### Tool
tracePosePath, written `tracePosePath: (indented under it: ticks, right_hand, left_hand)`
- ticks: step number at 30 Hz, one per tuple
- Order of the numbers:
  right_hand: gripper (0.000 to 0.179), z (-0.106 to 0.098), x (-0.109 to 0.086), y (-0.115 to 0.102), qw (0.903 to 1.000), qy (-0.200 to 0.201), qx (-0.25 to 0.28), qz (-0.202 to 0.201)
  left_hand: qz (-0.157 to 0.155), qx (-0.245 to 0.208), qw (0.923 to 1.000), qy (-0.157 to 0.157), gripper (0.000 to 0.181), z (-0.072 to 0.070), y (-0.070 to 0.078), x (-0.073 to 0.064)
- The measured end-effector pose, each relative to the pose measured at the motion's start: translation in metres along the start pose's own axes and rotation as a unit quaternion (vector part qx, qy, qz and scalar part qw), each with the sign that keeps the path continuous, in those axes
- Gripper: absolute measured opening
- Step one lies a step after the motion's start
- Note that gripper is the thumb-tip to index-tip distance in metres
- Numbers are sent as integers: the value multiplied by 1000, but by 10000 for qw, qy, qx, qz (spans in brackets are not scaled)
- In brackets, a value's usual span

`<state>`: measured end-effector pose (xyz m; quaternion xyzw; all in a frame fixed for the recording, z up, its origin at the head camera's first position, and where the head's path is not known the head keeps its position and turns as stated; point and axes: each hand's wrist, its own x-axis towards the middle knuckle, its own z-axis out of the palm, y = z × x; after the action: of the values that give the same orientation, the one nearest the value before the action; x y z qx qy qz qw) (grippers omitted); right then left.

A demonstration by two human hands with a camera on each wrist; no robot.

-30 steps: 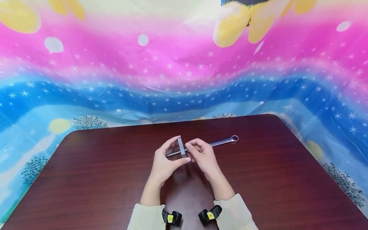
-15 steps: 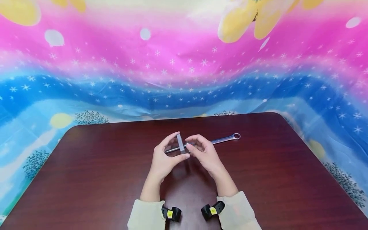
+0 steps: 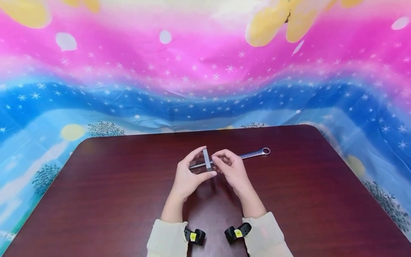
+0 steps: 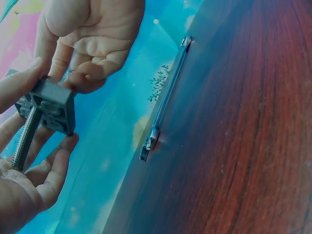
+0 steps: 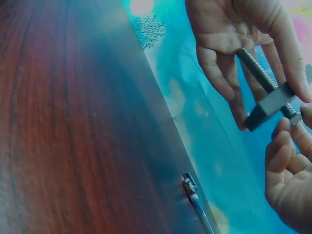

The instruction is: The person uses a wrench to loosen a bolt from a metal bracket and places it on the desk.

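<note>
My left hand point(image 3: 186, 178) holds a grey rectangular block point(image 3: 207, 159) by its opposite ends, between thumb and fingers. Through the block runs a threaded bolt point(image 4: 27, 139), its free end reaching back toward the left palm. On the other side of the block, the fingertips of my right hand point(image 3: 232, 171) pinch the bolt by its head point(image 5: 295, 117). Both hands are raised over the table, close together. Ribbed recesses show on the block's underside in the left wrist view.
A metal combination wrench point(image 3: 253, 154) lies on the dark wooden table point(image 3: 112, 192), behind and right of the right hand. A colourful patterned cloth point(image 3: 160, 89) hangs around the table's far and side edges. Black wrist cameras sit at both sleeves.
The right thumb and forefinger parted slightly half a second ago and are together again at the bolt's head. The left hand keeps its hold on the block. The head view has shifted a little.
</note>
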<state>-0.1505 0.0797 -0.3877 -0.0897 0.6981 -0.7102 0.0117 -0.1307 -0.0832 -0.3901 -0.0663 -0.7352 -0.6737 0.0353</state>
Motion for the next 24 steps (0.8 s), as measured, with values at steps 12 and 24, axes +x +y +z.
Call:
tracePosePath:
  ticks: [12, 24]
  right_hand:
    - [28, -8, 2, 3, 9981, -525, -305, -29]
    - [23, 2, 4, 3, 9998, 78, 63, 182]
  left_hand:
    - [6, 37, 9999, 110, 74, -1, -7, 3]
    - [16, -24, 10000, 24, 73, -2, -2, 2]
